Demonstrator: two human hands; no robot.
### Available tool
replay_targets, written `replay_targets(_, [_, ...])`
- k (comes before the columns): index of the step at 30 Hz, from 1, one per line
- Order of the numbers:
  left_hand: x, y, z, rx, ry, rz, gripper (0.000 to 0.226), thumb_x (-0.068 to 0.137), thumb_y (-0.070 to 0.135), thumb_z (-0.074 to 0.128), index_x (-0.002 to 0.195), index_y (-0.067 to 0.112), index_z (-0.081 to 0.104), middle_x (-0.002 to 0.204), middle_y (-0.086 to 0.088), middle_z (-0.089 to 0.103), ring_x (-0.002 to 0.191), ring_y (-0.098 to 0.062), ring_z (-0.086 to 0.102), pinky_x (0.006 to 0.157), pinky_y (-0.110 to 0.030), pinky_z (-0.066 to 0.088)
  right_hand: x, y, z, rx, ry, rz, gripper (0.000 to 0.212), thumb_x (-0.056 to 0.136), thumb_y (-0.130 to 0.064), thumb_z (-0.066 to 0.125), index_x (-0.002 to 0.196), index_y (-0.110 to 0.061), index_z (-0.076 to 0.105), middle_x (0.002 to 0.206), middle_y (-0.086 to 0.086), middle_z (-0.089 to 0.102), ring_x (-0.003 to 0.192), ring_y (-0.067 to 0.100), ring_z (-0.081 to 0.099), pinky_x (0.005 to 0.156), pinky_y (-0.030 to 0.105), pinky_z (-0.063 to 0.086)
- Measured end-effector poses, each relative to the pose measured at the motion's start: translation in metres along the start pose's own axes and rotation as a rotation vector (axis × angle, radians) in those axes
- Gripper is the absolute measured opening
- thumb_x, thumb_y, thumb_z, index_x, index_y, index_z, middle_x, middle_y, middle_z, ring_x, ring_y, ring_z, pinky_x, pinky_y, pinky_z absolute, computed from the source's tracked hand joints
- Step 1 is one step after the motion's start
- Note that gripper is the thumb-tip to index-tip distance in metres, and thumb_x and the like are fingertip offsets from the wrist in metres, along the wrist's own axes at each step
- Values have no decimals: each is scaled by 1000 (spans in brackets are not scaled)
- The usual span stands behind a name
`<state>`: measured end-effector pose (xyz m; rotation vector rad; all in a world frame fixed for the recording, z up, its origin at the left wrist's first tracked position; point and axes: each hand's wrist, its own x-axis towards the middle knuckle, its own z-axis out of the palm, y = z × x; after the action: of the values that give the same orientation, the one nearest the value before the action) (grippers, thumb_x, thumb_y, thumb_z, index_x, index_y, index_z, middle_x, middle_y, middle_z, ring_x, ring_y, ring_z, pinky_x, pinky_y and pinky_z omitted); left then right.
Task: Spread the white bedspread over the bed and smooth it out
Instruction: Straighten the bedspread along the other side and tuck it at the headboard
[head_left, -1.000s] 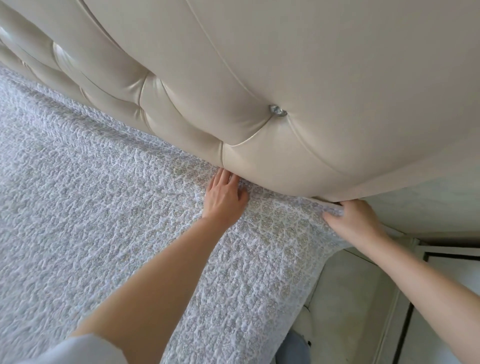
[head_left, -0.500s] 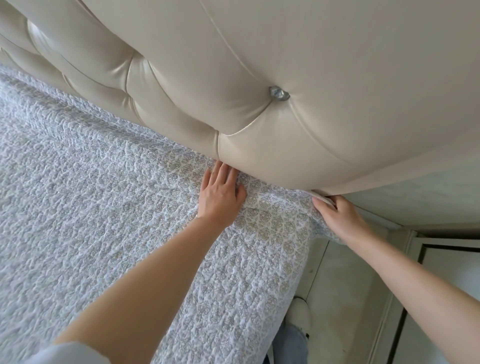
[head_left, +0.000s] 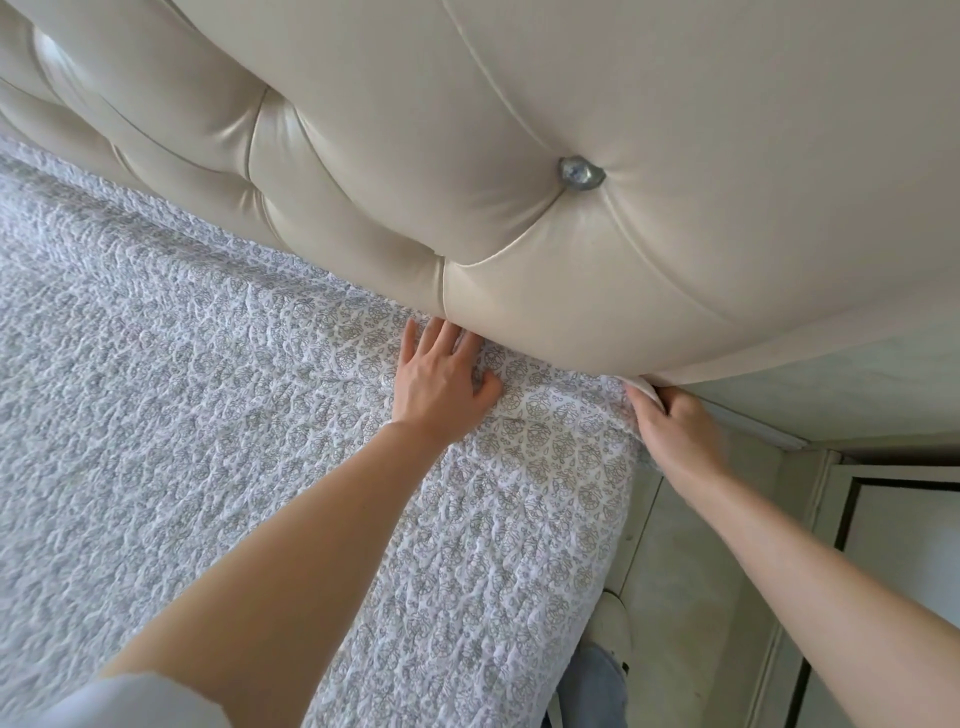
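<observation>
Quilted bedspread (head_left: 218, 415) under flat left hand (head_left: 441, 379), right hand (head_left: 675, 431) pinching.

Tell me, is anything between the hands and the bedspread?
Nothing visible. The left hand lies flat on the bedspread by the headboard; the right hand pinches its corner.

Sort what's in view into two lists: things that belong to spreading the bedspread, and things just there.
Part of the job:
bedspread
left hand, flat on it
right hand, gripping its corner edge

Just there:
tufted headboard
headboard button
floor beside the bed
</observation>
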<state>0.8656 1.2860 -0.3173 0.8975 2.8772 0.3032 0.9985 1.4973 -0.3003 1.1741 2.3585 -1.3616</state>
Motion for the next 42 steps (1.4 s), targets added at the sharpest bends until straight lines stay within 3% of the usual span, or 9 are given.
replay_targets(8, [-9, -2, 2, -34, -37, 3, 63, 85, 41, 46, 144, 20, 38, 151, -5, 41, 147, -27, 27, 119, -60, 18, -16, 0, 0, -63, 44, 17, 50, 99, -35, 49, 52, -19, 45, 43, -2, 42, 41, 17, 41, 30, 15, 26])
replay_targets(13, [-36, -1, 8, -12, -67, 13, 58, 85, 39, 48, 139, 16, 45, 145, -3, 44, 146, -23, 28, 118, -60, 20, -29, 18, -1, -20, -45, 61, 52, 98, -38, 50, 51, -18, 44, 42, -2, 38, 42, 19, 40, 44, 25, 26])
replay_targets(17, [-39, -3, 13, -4, -86, 5, 67, 89, 43, 44, 151, 21, 32, 158, -1, 31, 152, -19, 13, 122, -56, 10, -10, 22, -14, 61, -114, 209, 44, 95, -49, 53, 75, -10, 60, 55, 0, 42, 47, 16, 38, 46, 24, 28])
replay_targets(21, [-20, -5, 13, 1, -127, 4, 63, 97, 46, 30, 156, 27, 22, 164, 4, 16, 153, -17, 0, 123, -54, -1, 14, 23, -20, 157, 28, 251, 36, 91, -42, 63, 93, -7, 71, 82, 16, 70, 72, 30, 66, 60, 28, 49])
replay_targets(24, [0, -2, 11, -45, -117, -4, 54, 97, 43, 27, 147, 26, 41, 158, 4, 34, 152, -18, 14, 122, -54, -1, 23, 21, -17, 190, 143, 276, 25, 87, -37, 68, 76, -14, 71, 88, 14, 73, 94, 36, 68, 73, 39, 52])
replay_targets(30, [20, -7, 5, 10, -186, 3, 50, 96, 44, 30, 116, 17, 66, 133, -5, 61, 139, -23, 40, 122, -52, 7, 31, 22, -15, 135, 174, 279, 21, 87, -35, 69, 80, -16, 69, 72, 5, 63, 65, 22, 58, 69, 33, 49])
replay_targets(35, [41, -12, -8, -42, -283, -10, 45, 97, 50, 36, 85, 19, 66, 78, 7, 63, 100, -15, 56, 119, -41, 18, 38, 21, -22, 57, 108, 375, 24, 83, -31, 74, 88, -11, 62, 84, 9, 61, 77, 25, 57, 79, 34, 49])
replay_targets(39, [47, -48, -18, -305, -250, -112, 28, 98, 28, 56, 98, 3, 71, 89, -10, 72, 87, -25, 68, 97, -45, 51, 40, 22, -14, -42, 102, 404, 33, 80, -36, 74, 74, -5, 63, 73, 12, 63, 75, 28, 59, 79, 36, 49])
replay_targets(42, [40, -87, -28, -93, -38, -195, 30, 98, 31, 54, 98, 8, 73, 110, -6, 72, 115, -27, 59, 117, -49, 28, 39, 26, -7, -93, 118, 337, 37, 80, -39, 69, 56, -14, 56, 67, 10, 64, 77, 32, 65, 71, 35, 47])
